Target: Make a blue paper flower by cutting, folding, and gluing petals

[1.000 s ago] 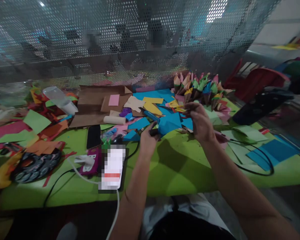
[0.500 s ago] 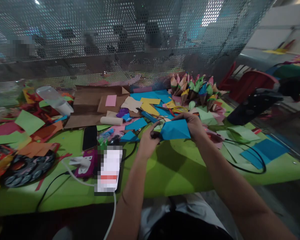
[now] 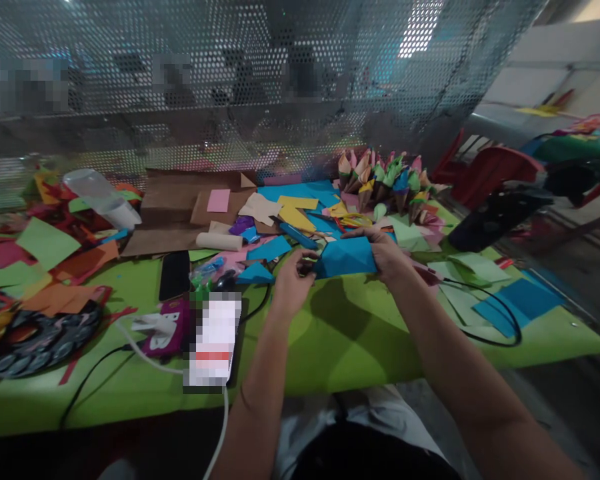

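A sheet of blue paper [image 3: 349,257] is held up over the green table. My right hand [image 3: 386,255] is closed on its right end, thumb in front and fingers behind. My left hand [image 3: 294,279] pinches the lower left corner, its fingers curled and partly in shadow. Just behind the paper lies a dark blue pen-like tool [image 3: 299,235]. Smaller blue paper pieces [image 3: 257,273] rest on the table left of my left hand. A pink tool with a black cable [image 3: 424,269], perhaps a glue gun, is partly hidden behind my right wrist.
Paper cones with coloured tips [image 3: 375,179] stand at the back. A phone with a lit screen [image 3: 215,340], a dark phone [image 3: 175,275] and a purple charger box [image 3: 169,327] with cables lie left. Green and blue sheets [image 3: 520,303] lie right. A perforated metal panel [image 3: 260,80] rises behind.
The blue paper has turned flatter, and its raised top fold no longer shows. My left fingers have curled in at its left corner. The whole view has shifted slightly.
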The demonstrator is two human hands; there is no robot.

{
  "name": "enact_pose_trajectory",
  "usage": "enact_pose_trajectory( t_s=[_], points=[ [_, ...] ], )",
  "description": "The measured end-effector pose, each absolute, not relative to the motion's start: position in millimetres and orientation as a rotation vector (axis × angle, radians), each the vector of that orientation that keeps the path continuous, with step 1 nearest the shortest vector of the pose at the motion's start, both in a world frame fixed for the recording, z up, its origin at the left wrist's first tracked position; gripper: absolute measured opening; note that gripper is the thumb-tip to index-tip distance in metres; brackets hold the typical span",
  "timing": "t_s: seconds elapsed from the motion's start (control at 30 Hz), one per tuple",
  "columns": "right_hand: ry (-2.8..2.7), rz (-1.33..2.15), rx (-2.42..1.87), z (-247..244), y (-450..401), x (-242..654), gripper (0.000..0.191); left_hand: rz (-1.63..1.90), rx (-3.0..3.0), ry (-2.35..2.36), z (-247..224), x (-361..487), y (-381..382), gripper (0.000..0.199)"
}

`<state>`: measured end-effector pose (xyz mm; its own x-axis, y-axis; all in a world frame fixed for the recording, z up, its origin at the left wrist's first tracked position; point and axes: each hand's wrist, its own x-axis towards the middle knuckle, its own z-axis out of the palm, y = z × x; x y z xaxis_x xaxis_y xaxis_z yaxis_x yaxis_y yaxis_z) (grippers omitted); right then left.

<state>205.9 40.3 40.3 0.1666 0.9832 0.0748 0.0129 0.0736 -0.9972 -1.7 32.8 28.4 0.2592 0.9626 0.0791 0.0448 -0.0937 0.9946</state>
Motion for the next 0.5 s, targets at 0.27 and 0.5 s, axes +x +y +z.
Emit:
enact_pose_trajectory(
  t_s=[0.27, 0.5],
  points=[
    [-1.388, 0.615, -1.207, 52.2, 31.7, 211.3, 0.036, 1.109, 1.679, 1.17, 29.5, -3.4, 30.0, 0.048],
    [-1.64, 0.64, -1.35, 44.6, 33.6, 201.0, 0.039, 1.053, 1.793, 1.163, 34.0, -1.2, 26.7, 0.05]
  ],
)
